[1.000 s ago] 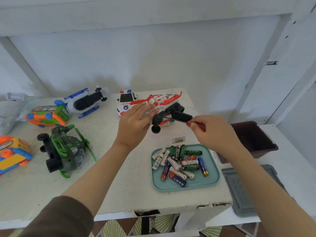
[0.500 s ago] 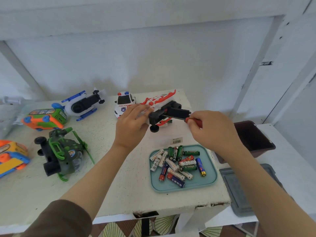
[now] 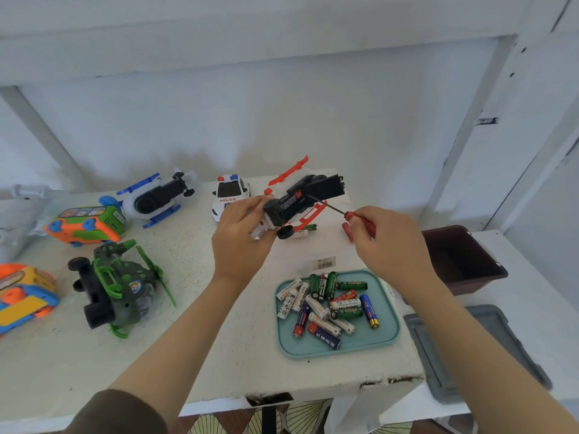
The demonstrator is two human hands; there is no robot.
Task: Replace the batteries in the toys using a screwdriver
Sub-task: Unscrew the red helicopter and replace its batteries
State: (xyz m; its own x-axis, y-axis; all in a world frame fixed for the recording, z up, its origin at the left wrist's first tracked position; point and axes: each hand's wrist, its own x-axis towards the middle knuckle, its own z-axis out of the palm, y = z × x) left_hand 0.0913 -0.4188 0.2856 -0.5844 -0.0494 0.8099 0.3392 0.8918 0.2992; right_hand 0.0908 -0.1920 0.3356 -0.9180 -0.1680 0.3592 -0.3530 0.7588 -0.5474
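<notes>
Raised since half a second ago: red-and-white toy helicopter (image 3: 300, 198), now lifted clear of the table (image 3: 219, 355) and tilted, black underside toward the camera.
Left hand (image 3: 241, 236): fingers curled round the toy's lower end, gripping it.
Right hand (image 3: 388, 245): drawn back to the right; pinches the red handle of the screwdriver (image 3: 351, 216). Its thin shaft, hidden earlier, now shows and its tip is at the toy's black underside.
Newly in view under the toy: loose batteries (image 3: 305, 228) on the table, one green, one white with "...bright" legible; one red battery (image 3: 347, 230) lies just beside the right hand.

Writing:
- Police car (image 3: 230, 192), behind the left hand: "POLICE" on the bonnet.
- Barcode sticker (image 3: 325, 264), on the table above the tray: digits too small to read.
- Teal tray (image 3: 388, 333), near the front edge: heap of batteries (image 3: 326, 305); most labels are illegible.

Other stock, left side: blue-and-white helicopter (image 3: 156, 197), green helicopter (image 3: 116, 286), orange-and-green bus (image 3: 86, 222).
</notes>
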